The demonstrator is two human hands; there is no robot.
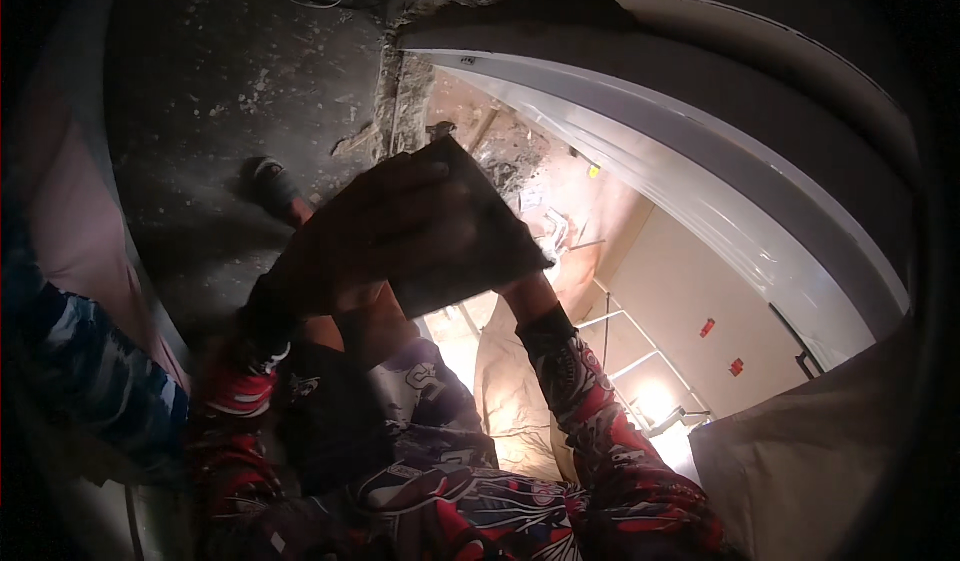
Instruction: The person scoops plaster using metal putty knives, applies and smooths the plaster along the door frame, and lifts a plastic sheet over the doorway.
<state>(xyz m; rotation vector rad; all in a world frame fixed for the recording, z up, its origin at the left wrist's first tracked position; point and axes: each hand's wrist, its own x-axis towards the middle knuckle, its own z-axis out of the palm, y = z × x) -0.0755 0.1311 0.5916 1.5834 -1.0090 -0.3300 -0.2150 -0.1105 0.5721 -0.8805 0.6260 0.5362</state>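
Observation:
A dark, flat, square-cornered panel (pixel 490 231), possibly a tile, is held up tilted in front of me. Its exact kind is too dark to tell. My left hand (pixel 400 211) reaches over its left side, with the fingers laid across the near face and the thumb hidden. Below the panel's lower right edge, my right hand (pixel 525 296) supports it from behind; most of those fingers are covered by the panel. Both forearms wear red, black and white patterned sleeves.
A white door frame (pixel 640 111) curves across the right. Beyond it lie a rubble-strewn floor (pixel 490 151), a bright lamp (pixel 657 401) and a pale metal frame (pixel 620 331). Brown sheeting (pixel 515 381) hangs below. Blue patterned cloth (pixel 95 361) is at left, and a sandalled foot (pixel 268 179) rests on dark flooring.

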